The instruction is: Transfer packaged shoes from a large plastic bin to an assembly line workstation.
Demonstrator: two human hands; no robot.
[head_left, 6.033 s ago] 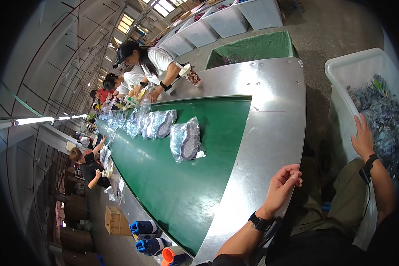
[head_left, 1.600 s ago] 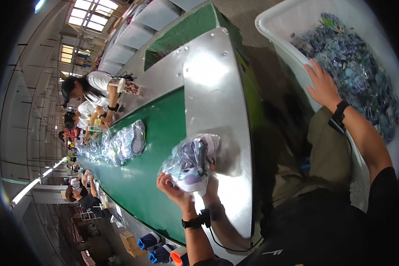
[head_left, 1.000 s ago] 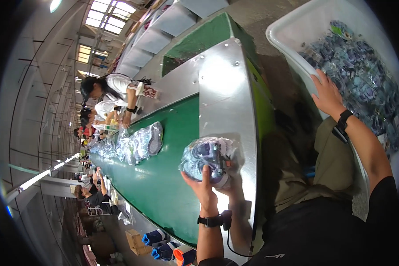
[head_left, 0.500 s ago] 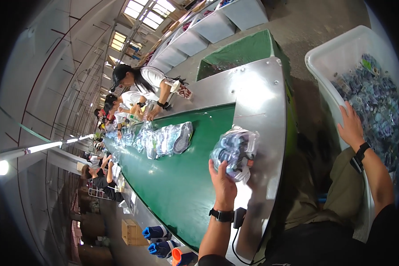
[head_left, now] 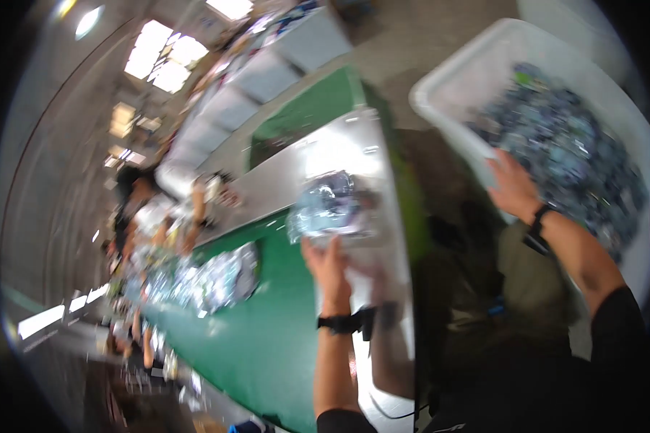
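Observation:
A clear plastic bag of blue-grey items (head_left: pixel 328 206) lies across the metal end plate and the green belt's edge. What the items are is too blurred to tell. My left hand (head_left: pixel 328 270) reaches to the bag's near edge, fingers stretched and apart, fingertips against the plastic. To the right, my right hand (head_left: pixel 511 184) rests with fingers spread on the near rim of a white plastic bin (head_left: pixel 440 119). Inside that bin is a heap of small clear-wrapped grey-blue packets (head_left: pixel 570 144), beyond my right fingers. Each wrist wears a black band.
The green conveyor belt (head_left: pixel 274 339) runs away to the left, carrying more clear-bagged goods (head_left: pixel 224 278). Co-workers (head_left: pixel 155 209), smeared by motion, stand along it. A green bin (head_left: pixel 310 112) is beyond the metal end plate (head_left: pixel 267 184), with white bins (head_left: pixel 263 76) farther back.
The view has swung to the right and is blurred. The bag sits farther forward, nearer the metal plate's far corner, with my left hand following it. My right hand stays at the white bin's rim.

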